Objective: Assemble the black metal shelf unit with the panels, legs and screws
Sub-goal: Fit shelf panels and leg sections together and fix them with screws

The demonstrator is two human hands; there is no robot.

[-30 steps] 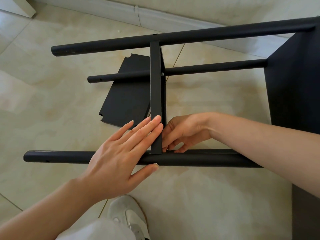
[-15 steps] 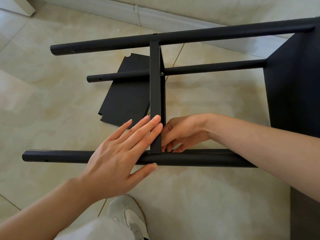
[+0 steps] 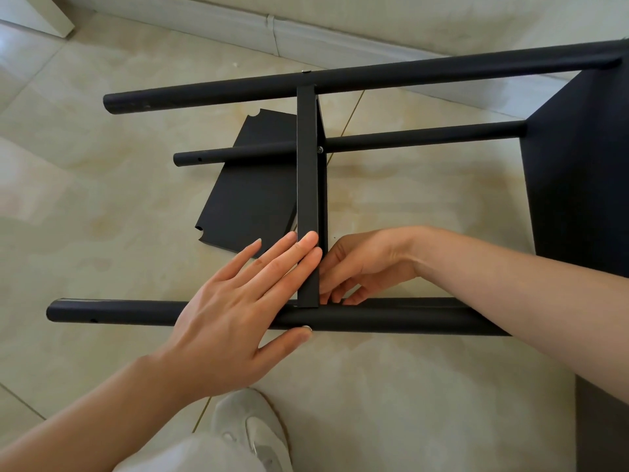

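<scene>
1. I see the shelf (image 3: 578,172) lying on its side on the floor (image 3: 102,206) — its legs run left to right.
2. My left hand (image 3: 238,311) lies flat, fingers (image 3: 289,257) pressed together on the near end of the upright panel (image 3: 308,185), thumb on the near leg (image 3: 391,316).
3. My right hand (image 3: 367,264) is just right of the panel, fingers curled at the joint — what they pinch, I cannot tell.
4. A loose panel (image 3: 252,189) lies flat, farther left.
5. My shoe (image 3: 252,430) is near.
</scene>
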